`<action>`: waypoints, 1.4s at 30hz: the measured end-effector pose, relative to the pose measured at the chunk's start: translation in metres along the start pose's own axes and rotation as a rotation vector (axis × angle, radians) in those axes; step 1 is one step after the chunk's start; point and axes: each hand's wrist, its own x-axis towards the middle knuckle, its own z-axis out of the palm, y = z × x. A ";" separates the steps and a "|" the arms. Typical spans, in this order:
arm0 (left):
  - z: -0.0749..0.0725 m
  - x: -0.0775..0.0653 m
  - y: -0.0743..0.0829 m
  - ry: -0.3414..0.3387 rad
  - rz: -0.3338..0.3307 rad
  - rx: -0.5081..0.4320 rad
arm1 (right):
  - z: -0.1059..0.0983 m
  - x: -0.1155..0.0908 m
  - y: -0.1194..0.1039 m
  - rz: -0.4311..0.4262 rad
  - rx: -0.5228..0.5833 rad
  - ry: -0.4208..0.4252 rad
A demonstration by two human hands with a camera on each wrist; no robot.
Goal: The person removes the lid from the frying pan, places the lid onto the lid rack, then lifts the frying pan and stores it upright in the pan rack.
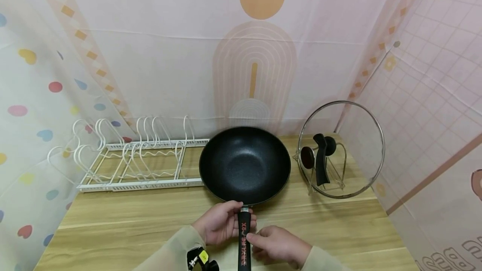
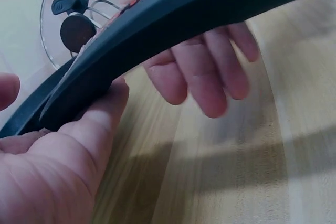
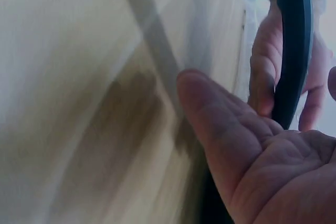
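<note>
A black wok (image 1: 244,166) is in the middle of the head view, its long black handle (image 1: 244,229) with red lettering pointing toward me. My left hand (image 1: 220,223) grips the handle near the pan, thumb above and fingers curled underneath. On the handle's right side, the thumb of my right hand (image 1: 276,244) rests along its edge. The left wrist view shows the right hand's fingers (image 2: 202,77) reaching loosely below the handle, apart from one another. In the right wrist view the right hand (image 3: 273,166) has its palm turned up, fingers extended.
Left of the wok stands a white wire dish rack (image 1: 158,184) with upright loops. To the right, a large glass lid (image 1: 342,197) leans upright in a small wire stand (image 1: 344,164), with black knob parts (image 1: 321,160) in front. Patterned cloth (image 1: 169,74) hangs behind the wooden tabletop (image 1: 150,212).
</note>
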 end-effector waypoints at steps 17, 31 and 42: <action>-0.015 0.003 0.006 -0.196 -0.071 -0.065 | 0.024 0.008 0.010 -0.052 0.287 -0.275; -0.014 0.015 0.002 -0.224 -0.106 -0.057 | 0.028 0.013 0.013 -0.059 0.329 -0.282; -0.009 0.022 -0.001 -0.199 -0.118 -0.035 | 0.027 0.013 0.015 -0.074 0.359 -0.302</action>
